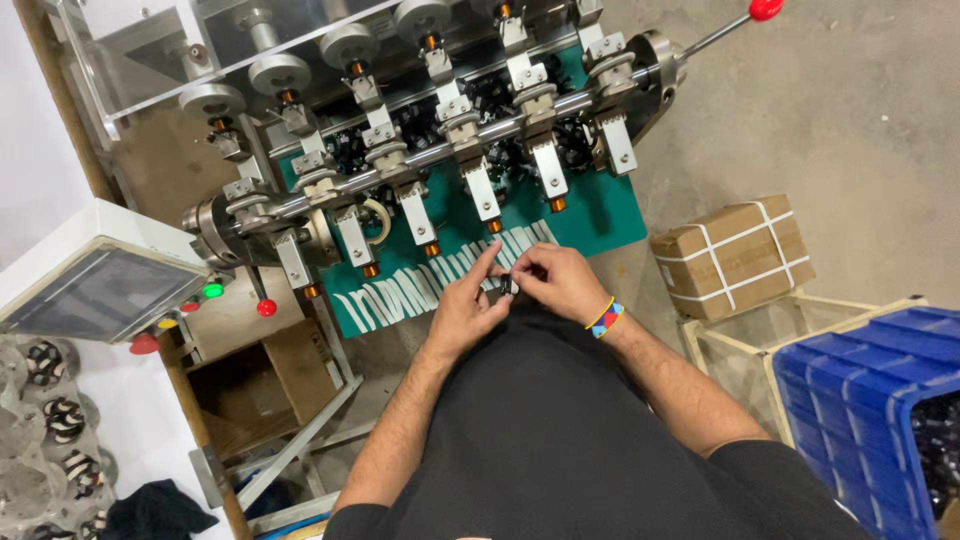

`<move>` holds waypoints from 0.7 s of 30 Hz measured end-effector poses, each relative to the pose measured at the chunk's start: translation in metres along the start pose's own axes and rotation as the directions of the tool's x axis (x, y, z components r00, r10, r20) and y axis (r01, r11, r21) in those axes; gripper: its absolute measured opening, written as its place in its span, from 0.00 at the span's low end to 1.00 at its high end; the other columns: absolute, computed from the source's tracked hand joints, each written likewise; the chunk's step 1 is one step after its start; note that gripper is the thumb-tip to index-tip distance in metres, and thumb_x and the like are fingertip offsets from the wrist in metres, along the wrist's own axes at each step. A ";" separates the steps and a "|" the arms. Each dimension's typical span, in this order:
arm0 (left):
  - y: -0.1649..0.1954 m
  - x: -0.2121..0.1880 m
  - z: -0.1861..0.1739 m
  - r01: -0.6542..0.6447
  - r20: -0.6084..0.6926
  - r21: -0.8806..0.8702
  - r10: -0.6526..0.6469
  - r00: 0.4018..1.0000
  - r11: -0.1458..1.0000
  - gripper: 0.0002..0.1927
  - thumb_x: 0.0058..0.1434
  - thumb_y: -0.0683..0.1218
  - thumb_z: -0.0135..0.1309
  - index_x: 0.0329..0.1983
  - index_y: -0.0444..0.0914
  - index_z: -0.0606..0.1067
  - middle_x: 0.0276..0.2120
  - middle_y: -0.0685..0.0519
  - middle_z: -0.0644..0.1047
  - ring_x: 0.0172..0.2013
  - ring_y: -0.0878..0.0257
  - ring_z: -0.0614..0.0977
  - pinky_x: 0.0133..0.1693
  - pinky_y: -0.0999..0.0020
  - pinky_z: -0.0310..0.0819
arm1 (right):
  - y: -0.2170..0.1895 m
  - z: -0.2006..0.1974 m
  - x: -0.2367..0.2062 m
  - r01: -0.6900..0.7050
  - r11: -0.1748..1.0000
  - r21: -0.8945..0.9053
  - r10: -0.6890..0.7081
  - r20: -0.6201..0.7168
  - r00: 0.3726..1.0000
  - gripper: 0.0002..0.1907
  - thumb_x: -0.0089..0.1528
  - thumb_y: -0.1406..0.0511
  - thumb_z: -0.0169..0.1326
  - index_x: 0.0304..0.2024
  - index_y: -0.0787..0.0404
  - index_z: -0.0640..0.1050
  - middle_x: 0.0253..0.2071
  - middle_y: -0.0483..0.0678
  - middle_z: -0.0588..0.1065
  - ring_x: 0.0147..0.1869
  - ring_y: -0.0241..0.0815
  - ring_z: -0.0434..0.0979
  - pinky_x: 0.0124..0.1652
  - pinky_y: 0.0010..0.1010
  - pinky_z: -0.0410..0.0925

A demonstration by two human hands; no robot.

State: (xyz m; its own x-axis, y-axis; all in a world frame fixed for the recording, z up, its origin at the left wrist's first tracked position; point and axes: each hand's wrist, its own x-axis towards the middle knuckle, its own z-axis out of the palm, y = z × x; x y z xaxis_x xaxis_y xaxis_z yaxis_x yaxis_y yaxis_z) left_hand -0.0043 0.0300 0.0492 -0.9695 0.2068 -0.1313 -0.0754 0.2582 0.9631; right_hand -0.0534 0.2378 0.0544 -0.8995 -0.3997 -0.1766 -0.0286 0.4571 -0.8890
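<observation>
While both hands met at frame centre, the left hand (462,305) and right hand (560,282) pinched a small dark bobbin (508,287) between their fingertips, close to the body for fine control, just below the winding machine's (440,150) green mat (600,215) of white strips.
</observation>
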 end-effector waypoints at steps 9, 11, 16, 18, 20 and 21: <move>-0.031 0.038 0.085 0.476 0.080 -0.429 -0.492 0.867 0.768 0.19 0.60 0.47 0.62 0.54 0.34 0.81 0.30 0.56 0.80 0.20 0.74 0.69 0.22 0.76 0.62 | 0.008 -0.051 -0.035 0.311 0.877 -0.367 -0.353 -0.051 0.934 0.16 0.60 0.67 0.55 0.51 0.63 0.79 0.40 0.53 0.78 0.42 0.55 0.78 0.40 0.44 0.70; -0.022 0.049 0.098 0.586 0.180 -0.460 -0.576 0.797 0.667 0.19 0.63 0.49 0.60 0.53 0.34 0.80 0.28 0.56 0.79 0.19 0.72 0.71 0.21 0.74 0.63 | 0.033 -0.059 -0.034 0.245 0.895 -0.374 -0.268 -0.008 0.964 0.12 0.62 0.67 0.55 0.48 0.60 0.80 0.36 0.53 0.77 0.40 0.56 0.79 0.38 0.46 0.70; 0.035 0.079 0.110 0.128 -0.322 0.326 -0.017 0.946 0.937 0.17 0.62 0.51 0.64 0.48 0.36 0.80 0.34 0.52 0.82 0.23 0.63 0.79 0.29 0.68 0.73 | 0.132 -0.086 0.007 0.148 0.817 -0.557 -0.117 0.090 0.989 0.06 0.60 0.68 0.53 0.38 0.58 0.79 0.33 0.52 0.79 0.39 0.56 0.81 0.37 0.48 0.72; 0.060 0.096 0.102 0.125 -0.392 0.290 -0.002 0.920 0.949 0.16 0.64 0.47 0.61 0.53 0.37 0.79 0.39 0.51 0.82 0.26 0.57 0.81 0.31 0.65 0.76 | 0.163 -0.096 0.029 0.055 0.707 -0.705 0.025 0.102 0.994 0.05 0.62 0.67 0.52 0.38 0.56 0.79 0.34 0.53 0.80 0.39 0.57 0.81 0.36 0.48 0.72; 0.080 0.117 0.089 -0.218 -0.228 0.622 0.440 0.868 0.752 0.20 0.64 0.39 0.54 0.60 0.35 0.75 0.60 0.46 0.74 0.45 0.49 0.81 0.41 0.61 0.78 | 0.178 -0.104 0.049 0.043 0.736 -0.676 0.043 0.109 0.993 0.05 0.62 0.66 0.52 0.38 0.56 0.79 0.34 0.52 0.80 0.38 0.56 0.82 0.37 0.48 0.73; 0.087 0.128 0.083 -0.210 -0.159 0.695 0.431 0.888 0.688 0.22 0.60 0.37 0.54 0.59 0.35 0.76 0.60 0.47 0.74 0.45 0.50 0.80 0.42 0.60 0.77 | 0.178 -0.108 0.055 0.031 0.748 -0.663 0.057 0.111 0.992 0.05 0.61 0.65 0.53 0.38 0.56 0.79 0.35 0.51 0.81 0.38 0.56 0.82 0.37 0.47 0.74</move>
State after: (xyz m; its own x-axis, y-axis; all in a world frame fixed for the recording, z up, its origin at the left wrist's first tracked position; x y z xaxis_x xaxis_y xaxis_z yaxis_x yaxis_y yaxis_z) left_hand -0.1157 0.1570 0.0965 -0.9308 0.1453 0.3354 0.3132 0.7900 0.5271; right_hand -0.1551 0.3836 -0.0682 -0.8460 -0.4585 -0.2722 -0.3384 0.8562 -0.3903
